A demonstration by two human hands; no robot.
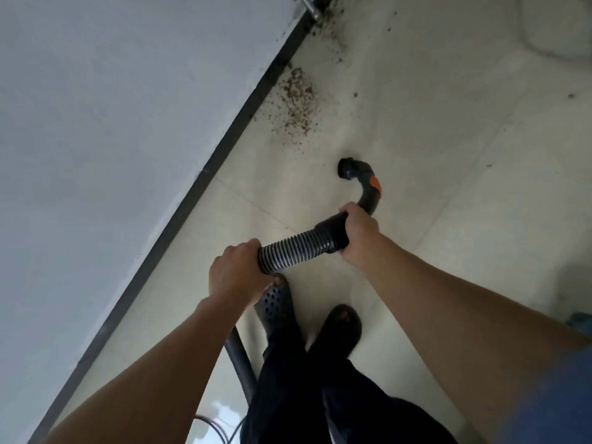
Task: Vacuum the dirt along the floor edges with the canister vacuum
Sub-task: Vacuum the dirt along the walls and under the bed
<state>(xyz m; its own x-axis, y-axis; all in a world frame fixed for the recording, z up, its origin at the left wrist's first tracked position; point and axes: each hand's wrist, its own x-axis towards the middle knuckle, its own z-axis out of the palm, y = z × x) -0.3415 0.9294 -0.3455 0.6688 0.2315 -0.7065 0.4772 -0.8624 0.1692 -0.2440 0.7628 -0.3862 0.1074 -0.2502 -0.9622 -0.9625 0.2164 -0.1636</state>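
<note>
From the head view, you are gripping the ribbed hose (290,249) with both hands: left hand (238,274) wrapped shut around its near end, right hand (358,230) clenched on the black cuff. The curved nozzle (347,169) is pointing toward the dirt (298,100) beside the dark baseboard (224,149).

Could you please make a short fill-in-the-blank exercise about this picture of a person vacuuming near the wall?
1. Both hands grip the ribbed vacuum hose; the right hand is nearer the ____ than the left hand.
2. The curved handle carries a slider coloured ____.
3. The dirt lies on the floor beside the dark ____.
4. The nozzle opening has ____ reached the dirt.

Missing words: nozzle opening; orange; baseboard; not yet
</note>
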